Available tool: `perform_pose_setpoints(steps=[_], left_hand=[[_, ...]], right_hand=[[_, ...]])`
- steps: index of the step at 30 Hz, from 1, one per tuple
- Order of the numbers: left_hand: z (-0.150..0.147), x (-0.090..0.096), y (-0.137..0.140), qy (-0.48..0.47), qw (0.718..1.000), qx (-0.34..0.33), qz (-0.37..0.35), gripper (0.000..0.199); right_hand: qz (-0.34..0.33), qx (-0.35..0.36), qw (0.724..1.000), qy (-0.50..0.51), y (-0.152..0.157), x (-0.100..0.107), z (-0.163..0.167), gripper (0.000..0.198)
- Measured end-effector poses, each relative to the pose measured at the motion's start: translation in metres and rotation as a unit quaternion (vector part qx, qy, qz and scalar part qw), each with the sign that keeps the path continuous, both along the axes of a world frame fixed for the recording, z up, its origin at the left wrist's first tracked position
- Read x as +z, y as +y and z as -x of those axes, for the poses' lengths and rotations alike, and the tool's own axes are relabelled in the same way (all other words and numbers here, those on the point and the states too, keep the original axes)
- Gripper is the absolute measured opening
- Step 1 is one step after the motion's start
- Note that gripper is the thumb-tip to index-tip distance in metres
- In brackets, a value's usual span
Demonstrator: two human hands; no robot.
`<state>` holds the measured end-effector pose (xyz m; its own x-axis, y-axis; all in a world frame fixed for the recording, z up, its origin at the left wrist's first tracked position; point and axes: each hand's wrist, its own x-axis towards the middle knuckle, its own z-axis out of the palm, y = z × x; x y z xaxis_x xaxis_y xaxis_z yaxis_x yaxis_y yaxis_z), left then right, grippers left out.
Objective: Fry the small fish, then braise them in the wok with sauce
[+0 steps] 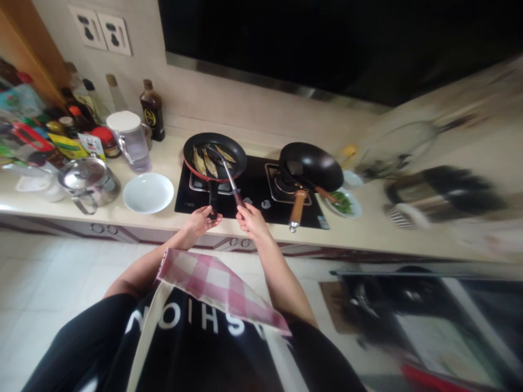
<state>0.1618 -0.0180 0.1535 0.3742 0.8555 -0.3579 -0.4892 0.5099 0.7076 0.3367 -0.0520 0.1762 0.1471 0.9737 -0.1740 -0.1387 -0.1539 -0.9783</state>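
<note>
Gripping with tightly curled fingers (241, 222), left hand (199, 221) holds one frying pan (238, 164), right hand (250, 220) one spatula (230, 176)

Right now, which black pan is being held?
The shallow red-sided frying pan: the left hand grips its handle; the black wooden-handled wok stands untouched.

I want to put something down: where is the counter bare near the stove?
The counter is bare between the pitcher and the frying pan, behind the white dish. Another patch lies right of the stove, in front of the plate of greens. The back left corner is crowded with bottles, jars and packets; the far right is blurred.
</note>
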Motion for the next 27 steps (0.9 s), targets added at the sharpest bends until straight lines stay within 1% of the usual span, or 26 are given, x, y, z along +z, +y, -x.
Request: perform_pose_setpoints(steps=[3,6,9,12,15,18,23,27], left_hand=[[0.000,0.003,-0.002,0.000,1.000,0.002,-0.002,0.023],[0.000,0.005,-0.002,-0.002,1.000,0.004,0.004,0.022],[0.000,0.006,-0.002,-0.002,1.000,0.002,0.009,0.022],[0.000,0.007,-0.002,0.000,1.000,0.000,0.008,0.023],[0.000,0.007,-0.003,0.003,1.000,0.002,0.005,0.024],[-0.001,0.007,-0.002,0.000,1.000,0.007,0.009,0.022],[-0.001,0.005,-0.001,-0.005,1.000,0.007,0.020,0.019],[0.000,0.002,0.000,-0.008,1.000,0.003,0.013,0.020]], right_hand=[[0.003,0.005,1.000,0.017,-0.012,0.002,-0.002,0.045],[0.021,0.026,0.999,0.035,-0.029,0.002,-0.005,0.050],[0.037,0.044,0.998,0.038,-0.043,0.000,-0.006,0.052],[0.046,0.049,0.997,0.039,-0.050,-0.004,-0.006,0.053],[0.048,0.049,0.997,0.036,-0.049,-0.007,-0.004,0.052],[0.049,0.044,0.997,0.027,-0.042,-0.008,-0.003,0.050],[0.041,0.014,0.999,0.006,-0.027,-0.007,0.000,0.052],[0.025,0.021,0.999,-0.029,-0.019,-0.005,0.000,0.049]])
